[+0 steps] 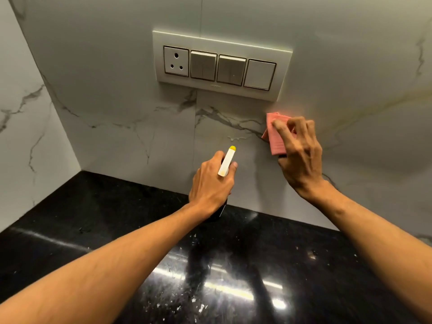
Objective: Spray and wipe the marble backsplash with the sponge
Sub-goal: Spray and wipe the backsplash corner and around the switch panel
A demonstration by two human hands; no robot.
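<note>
The white marble backsplash with grey veins fills the upper view. My right hand presses a pink sponge flat against it, just below the right end of the switch plate, fingers curled over the sponge. My left hand grips a spray bottle with a white head and yellow nozzle tip aimed at the wall; its dark body is mostly hidden behind the hand. A small wet streak shows on the marble just beyond the nozzle.
A white switch plate with one socket and three switches sits on the wall above the hands. A glossy black stone counter runs below. The side wall meets the backsplash in a corner at left.
</note>
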